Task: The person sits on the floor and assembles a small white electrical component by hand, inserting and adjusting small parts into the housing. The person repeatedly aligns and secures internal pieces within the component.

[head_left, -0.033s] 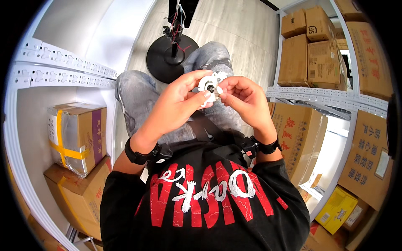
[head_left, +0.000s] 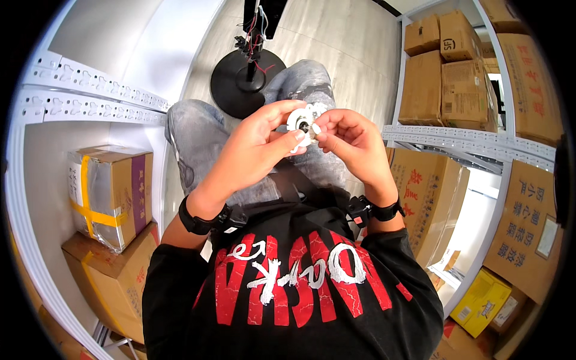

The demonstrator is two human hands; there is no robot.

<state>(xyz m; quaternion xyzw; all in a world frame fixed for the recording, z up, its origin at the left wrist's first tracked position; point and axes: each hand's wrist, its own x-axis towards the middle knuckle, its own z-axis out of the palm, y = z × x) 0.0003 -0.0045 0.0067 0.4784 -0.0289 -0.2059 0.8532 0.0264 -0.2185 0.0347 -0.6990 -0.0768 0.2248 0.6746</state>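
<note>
Over my lap I hold a small white plastic part (head_left: 294, 120) with a rounded, ring-like body and a dark centre. My left hand (head_left: 258, 138) is closed on its left side, thumb on the near face and fingers behind. My right hand (head_left: 348, 138) pinches at the part's right edge, where a small white piece (head_left: 316, 129) shows at the fingertips. Clear or whitish bits (head_left: 318, 108) stick out at the part's far side. The fingers cover much of the part, so its exact kind is not visible.
Ahead on the floor stands a black round base (head_left: 231, 87) with a post and loose red and white wires. White metal shelves flank me. Taped cartons (head_left: 111, 192) sit at left, stacked cartons (head_left: 420, 90) and a yellow box (head_left: 482, 301) at right.
</note>
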